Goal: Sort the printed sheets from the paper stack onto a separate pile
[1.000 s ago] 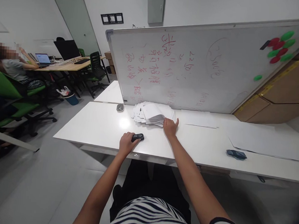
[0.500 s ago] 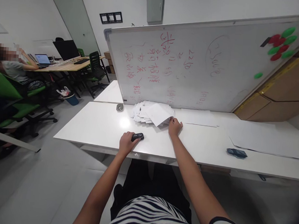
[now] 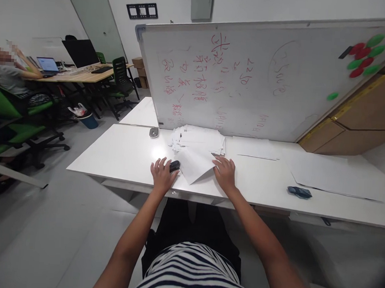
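Observation:
On the white table, my left hand (image 3: 162,175) has its fingers spread and partly raised. A black stapler (image 3: 174,166) lies between its thumb and index finger, touching or nearly touching them. My right hand (image 3: 224,172) pinches the right corner of a white sheet of paper (image 3: 196,166). That sheet is turned at an angle in front of an uneven paper pile (image 3: 201,138), and its left side reaches close to the stapler. How many layers the sheet has, I cannot tell.
A small grey-topped object (image 3: 154,132) sits left of the pile. Farther right lie flat papers (image 3: 255,148), larger sheets (image 3: 327,174) and a dark blue crumpled packet (image 3: 299,192). A whiteboard (image 3: 196,74) leans behind the table. Cardboard boxes (image 3: 371,103) stand right; a person sits far left.
My right hand has drawn the sheet off the pile toward me and the stapler. The fingers of my left hand have loosened from around the stapler and spread.

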`<state>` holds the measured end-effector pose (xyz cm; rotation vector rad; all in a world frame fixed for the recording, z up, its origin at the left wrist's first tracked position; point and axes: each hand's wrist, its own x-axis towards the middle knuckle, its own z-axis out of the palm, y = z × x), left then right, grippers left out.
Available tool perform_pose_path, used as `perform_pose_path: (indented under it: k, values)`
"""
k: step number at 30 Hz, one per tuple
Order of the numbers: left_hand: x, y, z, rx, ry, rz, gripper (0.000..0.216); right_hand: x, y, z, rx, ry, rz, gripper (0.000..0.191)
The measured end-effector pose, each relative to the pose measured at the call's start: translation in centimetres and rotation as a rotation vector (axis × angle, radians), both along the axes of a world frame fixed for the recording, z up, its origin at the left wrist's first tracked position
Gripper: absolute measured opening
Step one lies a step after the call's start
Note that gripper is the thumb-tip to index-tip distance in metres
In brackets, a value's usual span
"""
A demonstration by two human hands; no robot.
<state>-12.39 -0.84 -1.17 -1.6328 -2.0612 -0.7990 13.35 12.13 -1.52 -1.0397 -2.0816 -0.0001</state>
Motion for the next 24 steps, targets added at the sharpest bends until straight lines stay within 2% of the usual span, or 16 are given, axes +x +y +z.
perform_pose_path:
  k: [3, 5, 7, 10, 14, 17, 19, 22, 24]
  values:
    - [2.6, -2.5, -0.1, -0.032, 0.049, -0.260, 0.046, 3.3, -5.8, -0.7, 0.071, -0.063, -0.024, 0.020]
    - [5.1, -4.0, -0.2, -0.136, 0.054, -0.430, 0.052, 5.0, -9.2, -1.3, 0.057, -0.094, -0.059, 0.018]
    - [7.5, -4.9, -0.2, -0.242, 0.061, -0.540, 0.053, 6.1, -11.9, -1.9, 0.018, -0.113, -0.098, 0.018]
    - [9.5, -4.8, 0.0, -0.320, 0.050, -0.616, 0.039, 6.8, -14.4, -2.8, -0.034, -0.101, -0.139, 0.019]
    - [8.8, -4.2, 0.4, -0.347, 0.008, -0.685, 0.028, 7.2, -15.8, -3.7, -0.127, 0.053, -0.218, 0.020]
    - [7.3, -4.1, 0.7, -0.330, -0.047, -0.758, 0.027, 7.2, -16.2, -4.0, -0.352, 0.420, -0.334, 0.038]
    - [6.7, -4.2, 0.8, -0.303, -0.117, -0.780, 0.025, 6.9, -16.2, -3.9, -0.625, 0.745, -0.367, 0.046]
    - [6.7, -4.5, 1.0, -0.279, -0.269, -0.786, 0.021, 6.3, -15.9, -3.6, -1.051, 1.094, -0.265, 0.051]
    - [6.9, -4.5, 1.2, -0.276, -0.417, -0.746, 0.019, 5.9, -15.5, -3.4, -1.183, 1.171, -0.191, 0.050]
